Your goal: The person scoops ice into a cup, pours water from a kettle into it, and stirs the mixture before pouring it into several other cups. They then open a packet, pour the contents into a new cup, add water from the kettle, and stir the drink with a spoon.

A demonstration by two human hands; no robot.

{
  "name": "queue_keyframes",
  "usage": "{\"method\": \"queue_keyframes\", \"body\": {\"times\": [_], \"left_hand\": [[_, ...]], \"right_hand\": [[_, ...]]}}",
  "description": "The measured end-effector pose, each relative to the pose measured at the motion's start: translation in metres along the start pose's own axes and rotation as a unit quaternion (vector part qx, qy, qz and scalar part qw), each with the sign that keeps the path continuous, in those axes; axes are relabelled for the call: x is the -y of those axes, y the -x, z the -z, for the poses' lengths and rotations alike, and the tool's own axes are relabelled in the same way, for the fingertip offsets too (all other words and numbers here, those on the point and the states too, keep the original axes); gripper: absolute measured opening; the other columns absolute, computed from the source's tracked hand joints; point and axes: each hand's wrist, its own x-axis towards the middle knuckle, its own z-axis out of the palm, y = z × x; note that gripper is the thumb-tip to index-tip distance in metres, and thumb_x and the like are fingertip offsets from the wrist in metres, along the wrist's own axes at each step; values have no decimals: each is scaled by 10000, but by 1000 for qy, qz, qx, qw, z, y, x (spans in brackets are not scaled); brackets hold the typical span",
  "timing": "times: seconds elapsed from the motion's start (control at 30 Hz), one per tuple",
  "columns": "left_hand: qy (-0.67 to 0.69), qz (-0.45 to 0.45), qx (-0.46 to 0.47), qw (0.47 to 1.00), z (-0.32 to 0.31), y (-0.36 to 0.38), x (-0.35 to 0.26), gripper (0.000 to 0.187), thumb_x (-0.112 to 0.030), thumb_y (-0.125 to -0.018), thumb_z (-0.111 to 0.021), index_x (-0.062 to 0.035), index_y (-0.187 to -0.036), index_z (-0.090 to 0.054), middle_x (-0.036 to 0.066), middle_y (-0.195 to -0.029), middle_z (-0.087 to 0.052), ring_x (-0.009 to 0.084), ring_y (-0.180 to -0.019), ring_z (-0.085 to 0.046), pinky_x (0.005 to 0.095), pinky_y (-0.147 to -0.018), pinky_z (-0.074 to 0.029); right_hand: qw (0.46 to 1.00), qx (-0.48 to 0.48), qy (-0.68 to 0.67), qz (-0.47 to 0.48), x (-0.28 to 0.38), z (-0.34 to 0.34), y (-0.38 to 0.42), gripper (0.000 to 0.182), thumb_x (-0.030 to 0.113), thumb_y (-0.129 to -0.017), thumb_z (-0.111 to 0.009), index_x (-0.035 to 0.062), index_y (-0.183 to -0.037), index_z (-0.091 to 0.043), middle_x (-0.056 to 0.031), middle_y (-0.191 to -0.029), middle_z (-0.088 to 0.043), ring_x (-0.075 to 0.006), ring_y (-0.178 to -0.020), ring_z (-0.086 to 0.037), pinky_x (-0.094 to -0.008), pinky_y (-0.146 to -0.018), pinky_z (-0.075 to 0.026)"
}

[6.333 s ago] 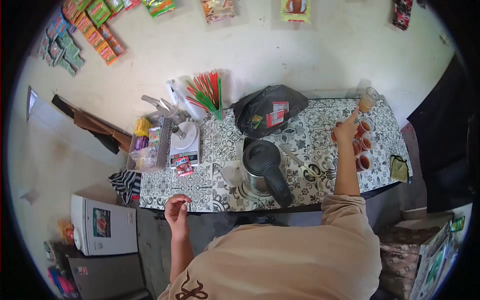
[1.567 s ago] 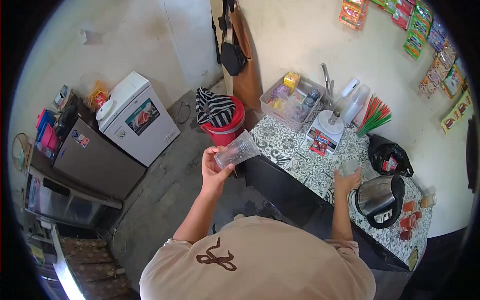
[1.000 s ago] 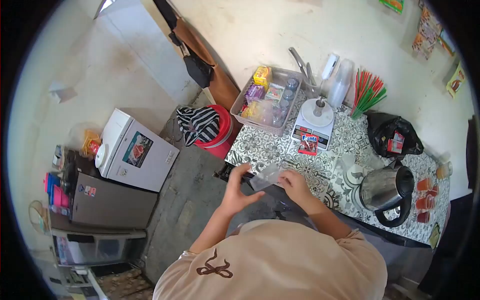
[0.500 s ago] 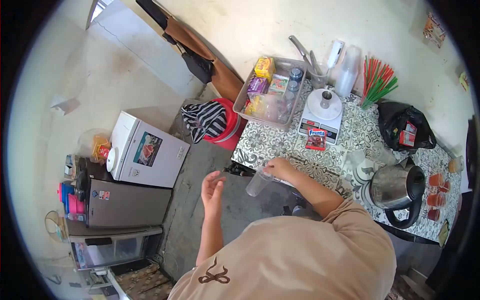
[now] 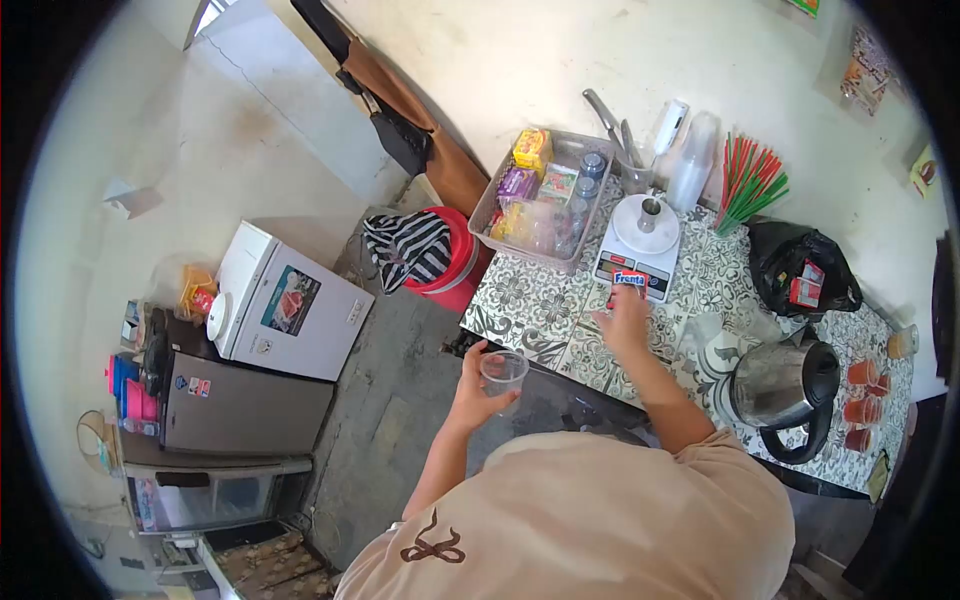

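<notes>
My left hand (image 5: 478, 398) is wrapped round a clear plastic cup (image 5: 503, 372), its mouth facing up, in front of the table edge. My right hand (image 5: 628, 322) reaches over the table to a small red Frenta sachet (image 5: 629, 279) lying against the front of the white kitchen scale (image 5: 655, 285). The fingers cover the sachet's lower part, while the thumb stands apart to the left. A small metal measuring cup (image 5: 650, 210) stands on the scale's round plate.
A basket (image 5: 490, 213) of packets and jars stands left of the scale. Behind are stacked plastic cups (image 5: 692, 170) and red and green straws (image 5: 750, 185). On the right are a black bag (image 5: 790, 250), an electric kettle (image 5: 775, 380) and several small red-filled cups (image 5: 860, 410).
The clear cup has passed from my right hand to my left and now stands upright. My right hand has moved forward and right onto the sachet. The view has shifted slightly.
</notes>
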Motion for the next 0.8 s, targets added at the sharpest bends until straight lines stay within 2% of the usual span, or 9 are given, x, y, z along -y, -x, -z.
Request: {"method": "queue_keyframes", "body": {"times": [0.1, 0.13, 0.27, 0.5, 0.53, 0.63, 0.67, 0.77, 0.8], "left_hand": [[102, -56, 1, 993, -8, -9, 4, 977, -95, -601, -782, -98, -1354, -160, 98, -1129, -499, 185, -1003, -490, 335, -801, -435], [79, -65, 7, 995, -9, -12, 2, 989, -74, -603, -775, -97, -1361, -141, 106, -1135, -502, 194, -997, -501, 355, -820, -430], [55, -158, 42, 985, -22, -30, -7, 989, -46, -617, -762, -92, -1372, -125, 129, -1187, -493, 215, -991, -513, 361, -840, -421], [64, -114, 118, 984, -43, -58, -16, 1001, -46, -622, -757, -102, -1384, -111, 131, -1193, -493, 214, -986, -509, 353, -863, -397], [58, -106, 120, 985, -46, -60, -20, 994, -31, -620, -752, -104, -1384, -120, 131, -1198, -491, 213, -985, -509, 358, -858, -398], [82, -104, 124, 983, -55, -68, -22, 982, -34, -620, -751, -103, -1382, -135, 126, -1192, -497, 208, -979, -511, 361, -849, -398], [69, -113, 116, 984, -59, -71, -22, 975, -31, -619, -748, -105, -1380, -143, 126, -1189, -501, 205, -976, -512, 362, -841, -400], [47, -117, 100, 987, -65, -76, -24, 969, -24, -617, -745, -104, -1378, -152, 125, -1191, -502, 204, -980, -511, 351, -845, -398], [49, -116, 97, 987, -65, -78, -24, 967, -27, -615, -747, -104, -1377, -156, 124, -1191, -503, 204, -984, -511, 348, -845, -396]], "right_hand": [[985, 1, 127, -116, -20, 26, -9, 586, 257, -651, -757, 38, -1104, -456, -146, -1062, -452, -344, -999, -411, -438, -842, -357], [977, 3, 155, -144, -24, 31, -9, 597, 281, -651, -757, 38, -1105, -454, -150, -1092, -434, -350, -1023, -394, -447, -843, -351], [969, 14, 135, -205, -32, 26, -15, 603, 369, -680, -722, 28, -1093, -444, -146, -1160, -371, -342, -1052, -350, -474, -845, -304], [964, -27, 97, -245, -29, 9, -23, 465, 313, -691, -717, 104, -1037, -486, -103, -1197, -368, -330, -1092, -338, -486, -824, -291], [970, -75, 98, -208, -32, 3, -21, 417, 278, -698, -715, 99, -1002, -494, -86, -1077, -466, -316, -1047, -385, -485, -813, -297], [981, -92, -17, -167, -36, 4, -24, 399, 259, -692, -719, 92, -978, -497, -67, -899, -540, -301, -950, -447, -488, -819, -283], [979, -86, -6, -184, -33, 7, -23, 295, 177, -737, -679, 69, -960, -519, -71, -818, -585, -299, -843, -530, -438, -782, -352], [955, -89, -214, -183, -47, 5, -19, 231, 111, -773, -650, 39, -946, -515, -70, -825, -597, -232, -701, -594, -348, -632, -450], [909, -111, -362, -174, -36, 15, -20, 156, 58, -819, -603, 29, -946, -517, -77, -844, -609, -161, -653, -615, -256, -517, -476]]}}
